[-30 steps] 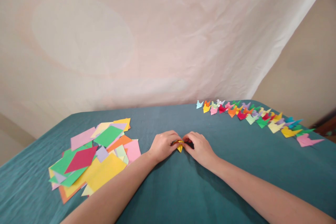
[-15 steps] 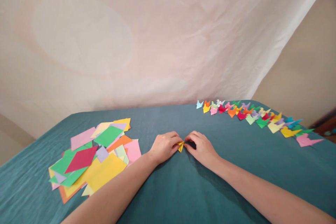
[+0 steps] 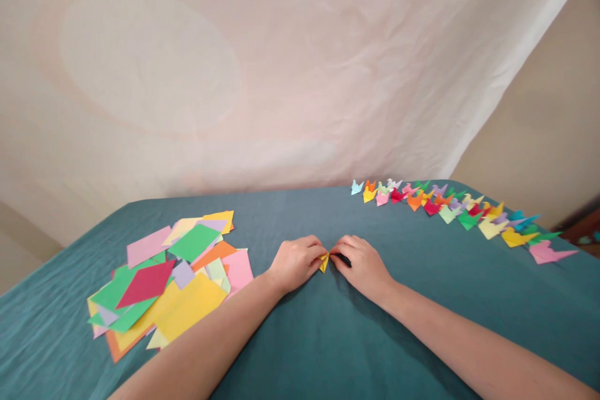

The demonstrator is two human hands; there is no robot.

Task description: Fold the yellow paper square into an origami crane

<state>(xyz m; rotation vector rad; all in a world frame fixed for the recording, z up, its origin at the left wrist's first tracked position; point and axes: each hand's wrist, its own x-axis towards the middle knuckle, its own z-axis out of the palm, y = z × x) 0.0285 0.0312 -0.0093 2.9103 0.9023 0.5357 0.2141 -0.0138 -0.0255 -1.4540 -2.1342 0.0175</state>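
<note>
A small folded yellow paper (image 3: 324, 262) is pinched between my two hands, low over the middle of the table. My left hand (image 3: 300, 262) grips its left side with thumb and fingers closed, and those fingers cover part of it. From the other side, my right hand (image 3: 359, 264) pinches the paper's upper right tip between thumb and forefinger. A point of the yellow paper hangs down between the fingertips, with fold lines on it. Its full shape is hidden.
Loose coloured paper squares (image 3: 192, 306) lie in an overlapping heap to the left, partly behind my left forearm. Several rows of small folded paper birds (image 3: 450, 214) run along the table's right far edge. A teal cloth (image 3: 290, 350) covers the table; a pale sheet (image 3: 281, 75) hangs behind.
My right fingertips have shifted slightly left and now meet the yellow paper's tip. My left hand stays almost where it was. The paper heap and birds look the same.
</note>
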